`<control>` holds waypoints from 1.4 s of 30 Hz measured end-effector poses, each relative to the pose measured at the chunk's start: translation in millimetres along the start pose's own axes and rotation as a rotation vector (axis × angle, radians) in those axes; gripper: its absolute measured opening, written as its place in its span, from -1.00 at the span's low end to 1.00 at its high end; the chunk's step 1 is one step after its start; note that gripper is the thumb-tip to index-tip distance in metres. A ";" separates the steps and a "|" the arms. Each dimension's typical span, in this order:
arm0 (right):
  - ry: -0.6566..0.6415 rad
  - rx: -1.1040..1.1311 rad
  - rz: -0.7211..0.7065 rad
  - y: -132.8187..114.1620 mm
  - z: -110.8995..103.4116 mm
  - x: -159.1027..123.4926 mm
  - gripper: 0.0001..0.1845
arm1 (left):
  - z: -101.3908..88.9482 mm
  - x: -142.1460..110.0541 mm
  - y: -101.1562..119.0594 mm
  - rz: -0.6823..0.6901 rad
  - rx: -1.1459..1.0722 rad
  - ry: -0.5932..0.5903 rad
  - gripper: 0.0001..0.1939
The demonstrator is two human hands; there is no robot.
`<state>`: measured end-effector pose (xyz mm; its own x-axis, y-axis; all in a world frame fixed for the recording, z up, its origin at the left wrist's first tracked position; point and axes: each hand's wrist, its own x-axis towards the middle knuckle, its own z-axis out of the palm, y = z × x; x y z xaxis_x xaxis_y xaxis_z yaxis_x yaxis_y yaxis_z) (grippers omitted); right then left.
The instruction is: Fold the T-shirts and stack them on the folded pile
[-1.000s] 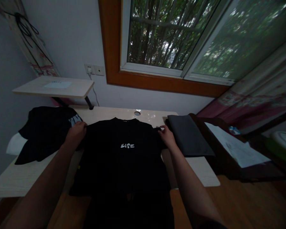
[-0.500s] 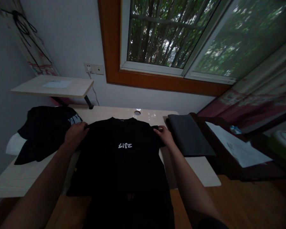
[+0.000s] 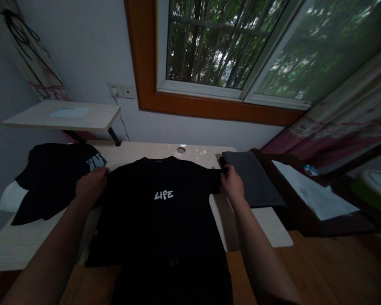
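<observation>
A black T-shirt (image 3: 158, 220) with white lettering on its chest lies spread face up across the pale wooden desk (image 3: 139, 150), its collar towards the wall. My left hand (image 3: 91, 185) is closed on the sleeve at the shirt's left side. On the other side, my right hand (image 3: 232, 183) pinches the end of the right sleeve, which is drawn out straight. The shirt's lower part hangs at the desk's near edge and blends into dark clothing below, so its hem is hard to make out.
Left of my left hand lies a heap of black clothing (image 3: 55, 178) with a white piece (image 3: 12, 197) under it. A raised shelf (image 3: 63, 118) stands behind. At right are a dark grey folder (image 3: 254, 180) and a paper sheet (image 3: 311, 190) on a brown surface.
My right hand has moved outward to the right, stretching the right sleeve straight. My left hand has shifted slightly left, still on its sleeve. The view has turned a little.
</observation>
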<state>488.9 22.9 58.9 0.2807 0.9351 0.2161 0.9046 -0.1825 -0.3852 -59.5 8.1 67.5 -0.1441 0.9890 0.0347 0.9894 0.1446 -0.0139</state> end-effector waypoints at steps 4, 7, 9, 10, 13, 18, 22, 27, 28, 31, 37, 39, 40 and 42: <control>-0.126 -0.190 0.007 -0.9 -4.9 -11.5 -0.52 | -3.5 -0.5 14.7 0.091 0.086 0.127 -0.55; -0.080 -0.270 -0.061 -12.2 -5.5 -14.7 -0.52 | -3.7 9.4 35.4 0.215 0.090 0.160 -0.57; -0.028 -0.290 -0.161 -26.2 -4.7 -14.0 -0.56 | -1.1 18.3 53.5 0.314 0.050 0.149 -0.56; -0.015 -0.287 -0.218 -35.2 -3.5 -13.1 -0.59 | 1.1 22.6 63.4 0.362 0.028 0.142 -0.56; -0.048 -0.230 -0.389 -67.4 6.0 -10.0 -0.64 | 9.0 33.5 93.3 0.496 -0.040 0.130 -0.51; -0.272 -0.039 -0.771 -122.5 41.5 -3.5 -0.65 | 14.4 49.8 131.2 0.639 -0.102 0.062 -0.48; -0.335 -0.024 -0.924 -155.6 69.0 8.2 -0.52 | 9.7 64.5 143.3 0.662 -0.023 -0.068 -0.53; -0.366 -0.140 -1.058 -180.5 78.7 26.5 -0.54 | 2.5 73.9 140.1 0.677 0.021 -0.135 -0.65; -0.371 -0.174 -1.079 -183.1 78.0 29.9 -0.56 | 1.0 74.5 137.5 0.689 0.027 -0.145 -0.66; -0.400 -0.281 -1.092 -184.8 73.2 39.9 -0.60 | -4.6 77.0 125.4 0.702 0.057 -0.189 -0.68; -0.346 -0.366 -0.985 -168.1 58.8 57.2 -0.60 | -14.2 85.3 98.4 0.624 0.114 -0.096 -0.69; -0.273 -0.320 -0.950 -163.9 56.4 58.9 -0.55 | -15.2 85.7 97.4 0.610 0.117 -0.019 -0.69; -0.234 -0.300 -0.932 -162.8 56.3 58.9 -0.55 | -15.3 85.3 98.9 0.600 0.113 0.016 -0.68; -0.167 -0.282 -0.894 -162.5 58.4 57.3 -0.55 | -15.0 83.8 104.3 0.579 0.104 0.073 -0.68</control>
<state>339.2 123.9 81.5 -0.5824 0.7913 0.1862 0.8123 0.5752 0.0961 31.9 105.5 84.0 0.4236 0.9038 0.0609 0.8992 -0.4115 -0.1484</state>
